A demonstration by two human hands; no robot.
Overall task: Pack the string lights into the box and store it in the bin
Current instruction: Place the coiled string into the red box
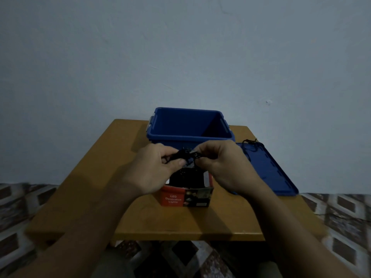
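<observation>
String lights (pixel 185 155) pinched in a dark bunch just above the open box (pixel 186 197).
Left grip (pixel 152 169) and right grip (pixel 222 165) both pinch the thin, tangle-prone wire. A loose strand trailing over the ribbed blue plastic lid (pixel 269 169) could snag its edge and tug the light cardboard box, which neither grip steadies, across the smooth wooden bench (pixel 180 223) in front of the rigid blue bin (pixel 180 125).

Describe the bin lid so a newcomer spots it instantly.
Start at the wooden table, with the open blue bin at its back. Right of the bin lies the lid, flat on the tabletop. It is blue like the bin but a shallow slab, with a dark strand of string lights draped over its far end.
</observation>
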